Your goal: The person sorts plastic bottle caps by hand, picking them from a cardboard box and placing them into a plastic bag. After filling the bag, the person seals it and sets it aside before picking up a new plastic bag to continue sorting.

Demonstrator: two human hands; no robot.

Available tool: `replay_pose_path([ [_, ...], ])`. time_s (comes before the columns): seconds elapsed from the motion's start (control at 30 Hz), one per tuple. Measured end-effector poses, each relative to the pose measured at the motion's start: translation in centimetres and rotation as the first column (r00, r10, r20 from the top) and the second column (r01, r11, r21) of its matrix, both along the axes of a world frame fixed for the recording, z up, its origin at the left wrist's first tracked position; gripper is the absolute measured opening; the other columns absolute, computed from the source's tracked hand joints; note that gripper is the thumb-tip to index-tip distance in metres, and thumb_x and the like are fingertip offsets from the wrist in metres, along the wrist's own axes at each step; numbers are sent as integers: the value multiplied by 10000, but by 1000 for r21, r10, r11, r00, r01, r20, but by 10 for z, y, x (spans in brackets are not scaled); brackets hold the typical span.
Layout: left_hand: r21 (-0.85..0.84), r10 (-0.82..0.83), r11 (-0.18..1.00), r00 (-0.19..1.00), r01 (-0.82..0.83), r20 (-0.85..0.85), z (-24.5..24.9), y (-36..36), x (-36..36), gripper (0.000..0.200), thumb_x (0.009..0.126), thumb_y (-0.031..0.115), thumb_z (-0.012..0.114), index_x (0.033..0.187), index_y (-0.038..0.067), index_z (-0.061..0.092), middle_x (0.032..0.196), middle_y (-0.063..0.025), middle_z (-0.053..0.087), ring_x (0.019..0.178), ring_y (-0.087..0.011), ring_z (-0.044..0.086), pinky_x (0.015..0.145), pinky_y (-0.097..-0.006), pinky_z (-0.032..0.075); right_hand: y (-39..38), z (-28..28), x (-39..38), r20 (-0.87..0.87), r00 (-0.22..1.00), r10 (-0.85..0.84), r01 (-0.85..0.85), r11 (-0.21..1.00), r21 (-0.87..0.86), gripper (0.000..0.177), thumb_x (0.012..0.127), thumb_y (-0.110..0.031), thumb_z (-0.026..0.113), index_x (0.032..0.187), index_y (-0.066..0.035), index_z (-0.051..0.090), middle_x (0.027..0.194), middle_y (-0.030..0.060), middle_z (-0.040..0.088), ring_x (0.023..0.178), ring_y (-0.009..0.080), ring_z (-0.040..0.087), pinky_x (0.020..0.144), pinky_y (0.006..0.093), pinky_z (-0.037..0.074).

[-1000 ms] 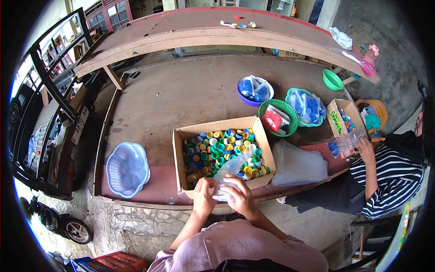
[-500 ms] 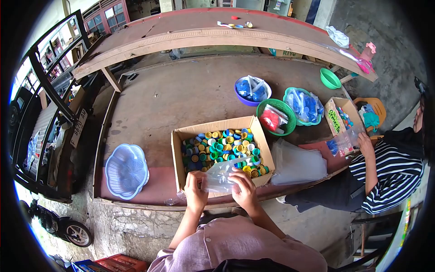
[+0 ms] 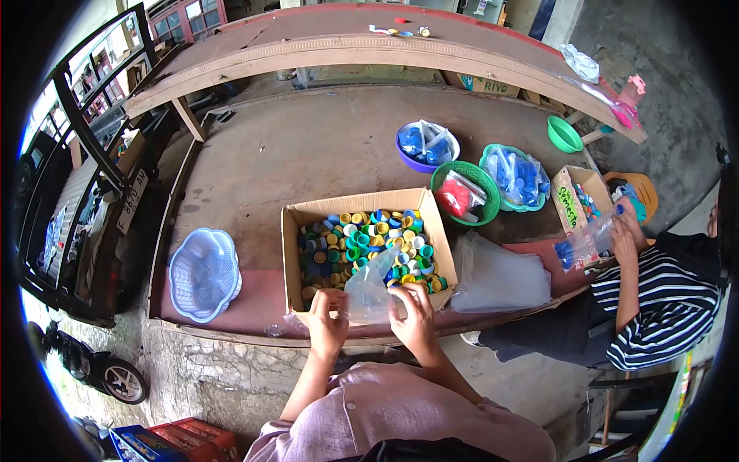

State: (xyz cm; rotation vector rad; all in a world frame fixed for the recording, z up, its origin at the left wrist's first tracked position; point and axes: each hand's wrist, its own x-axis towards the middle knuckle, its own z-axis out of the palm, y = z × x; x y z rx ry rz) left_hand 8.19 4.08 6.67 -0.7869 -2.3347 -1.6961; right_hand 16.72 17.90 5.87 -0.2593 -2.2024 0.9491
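A clear plastic bag [image 3: 368,294] is stretched between my two hands at the near edge of a cardboard box [image 3: 293,254]. My left hand [image 3: 328,322] pinches the bag's left side. On the opposite side, my right hand [image 3: 414,314] has its fingers closed on the bag's edge. No bottle cap can be made out inside the bag. Loose plastic bottle caps [image 3: 362,240] in blue, green, yellow and white fill the box just beyond my hands.
To the left stands a light-blue plastic basket [image 3: 204,275]. A stack of clear bags [image 3: 502,276] lies right of the box. Behind it are a green basket [image 3: 467,192] and bowls holding bagged caps. A co-worker's hand [image 3: 627,235] holds a bag by a smaller box [image 3: 570,200].
Between my hands the bag now hangs more spread and upright over the box's near edge. The co-worker's hand has risen with their bag. The whole view has shifted slightly.
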Motion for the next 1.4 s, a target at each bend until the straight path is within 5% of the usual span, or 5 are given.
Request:
replay_pose_path([
  [0.33,-122,-371,929,858,350,-356,22,25,51,677,564,240,805,1086,44,421,1070,-134,460,1012,-305,446,842,-428,368,42,2,11,-173,984,33,-77,964,-254,284,634,142,492,872,1,559,820,102,598,751,216,598,686,283,461],
  [0.7,-506,-331,849,900,152,-285,33,28,59,990,466,327,824,1237,12,289,1200,-178,427,1110,-338,420,961,-491,282,46,2,34,-64,786,614,-393,417,-819,284,732,39,565,1009,14,510,952,53,554,891,104,526,784,239,430],
  [0.93,-492,-349,835,928,244,-132,28,12,63,922,453,280,801,1215,12,358,1109,-152,461,1039,-313,447,918,-429,312,40,22,40,-52,919,392,-395,914,-95,350,625,-34,721,905,1,515,931,120,512,767,220,557,657,277,465],
  [1.13,-500,-341,835,929,229,-144,30,14,53,882,479,219,781,1227,45,348,1118,-150,448,1024,-338,431,901,-435,343,30,29,44,-106,907,408,-418,904,-89,163,680,-17,694,669,-27,531,674,76,560,583,228,572,541,310,459],
  [1.4,-652,-513,691,847,312,-139,25,11,37,924,443,188,772,1255,54,352,1087,-119,454,1030,-287,438,892,-420,329,34,18,36,397,649,649,-602,757,-253,120,715,14,526,823,52,562,734,204,592,668,341,595,601,396,459],
])
